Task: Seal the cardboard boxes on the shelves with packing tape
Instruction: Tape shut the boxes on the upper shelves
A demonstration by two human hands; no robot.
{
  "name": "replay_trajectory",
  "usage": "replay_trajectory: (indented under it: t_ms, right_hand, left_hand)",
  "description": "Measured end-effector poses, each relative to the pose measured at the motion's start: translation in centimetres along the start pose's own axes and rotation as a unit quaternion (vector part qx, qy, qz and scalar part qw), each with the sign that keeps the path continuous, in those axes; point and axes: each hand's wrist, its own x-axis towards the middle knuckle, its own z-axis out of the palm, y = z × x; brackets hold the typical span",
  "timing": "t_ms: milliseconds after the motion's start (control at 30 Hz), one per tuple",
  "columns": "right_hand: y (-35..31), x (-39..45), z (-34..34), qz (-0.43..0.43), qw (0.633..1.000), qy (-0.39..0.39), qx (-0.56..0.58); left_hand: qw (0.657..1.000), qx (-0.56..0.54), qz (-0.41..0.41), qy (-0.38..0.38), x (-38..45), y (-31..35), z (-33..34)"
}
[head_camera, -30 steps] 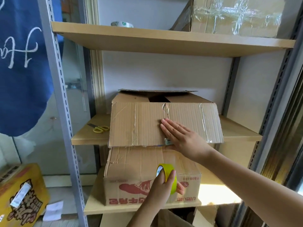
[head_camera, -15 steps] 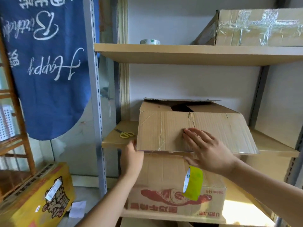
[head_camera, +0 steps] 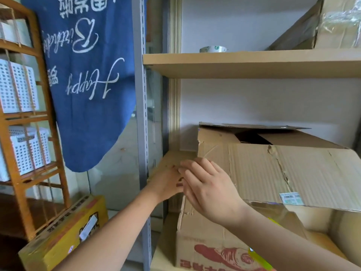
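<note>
A person faces a shelving unit; both bare hands meet at the left end of the middle shelf (head_camera: 172, 159), beside an unsealed cardboard box (head_camera: 273, 173) whose front flap hangs down over the shelf edge. The left hand (head_camera: 166, 182) reaches in over the shelf board, its fingertips hidden behind the other hand, so whether it pinches anything cannot be told; the right hand (head_camera: 207, 188) lies in front with fingers straight and close together, near the flap's left edge. A yellow-green tape roll (head_camera: 259, 259) hangs below the right forearm, in front of a printed box (head_camera: 211, 249) on the lower shelf. A clear tape roll (head_camera: 213, 49) and a taped box (head_camera: 340, 22) sit on the top shelf. The step looks like preparation for sealing, perhaps fetching a tool from the shelf; next, the flap must be folded shut and tape laid across the seam.
</note>
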Motion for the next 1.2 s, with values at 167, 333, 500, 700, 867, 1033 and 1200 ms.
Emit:
replay_trajectory:
  t_ms: [167, 333, 500, 700, 867, 1033, 1200]
  right_hand:
    - [-2.6, -1.3, 0.5, 0.04, 0.997, -0.01, 0.06]
    - [-5.2, 0.0, -2.7, 0.379, 0.852, 0.026, 0.359]
    - [-3.5, -0.4, -9.4, 0.467, 0.476, -0.01, 0.745]
    - [-0.1, -8.4, -14.9, 0.46, 0.312, 0.016, 0.831]
    - [1.2, -14.4, -18.0, 0.519, 0.412, 0.004, 0.749]
    - [3.2, -18.4, -19.5, 0.572, 0.651, -0.086, 0.49]
    - [7.2, -22.0, -18.6, 0.526, 0.765, -0.325, 0.179]
  left_hand:
    - [0.991, -0.018, -0.028, 0.133, -3.6, 0.1, -1.1]
    - [0.873, -0.003, -0.026, 0.486, -6.8, 5.9, -4.9]
    - [0.833, -0.074, 0.09, 0.541, -8.4, 16.1, -4.7]
    - [0.843, -0.132, 0.134, 0.504, -8.2, 23.8, -0.1]
    - [0.871, -0.164, 0.158, 0.435, -8.1, 27.2, 3.1]
    - [0.861, -0.389, -0.107, 0.311, -8.2, 27.2, 6.3]
    - [0.838, -0.446, -0.315, 0.018, -3.6, 24.7, 7.3]
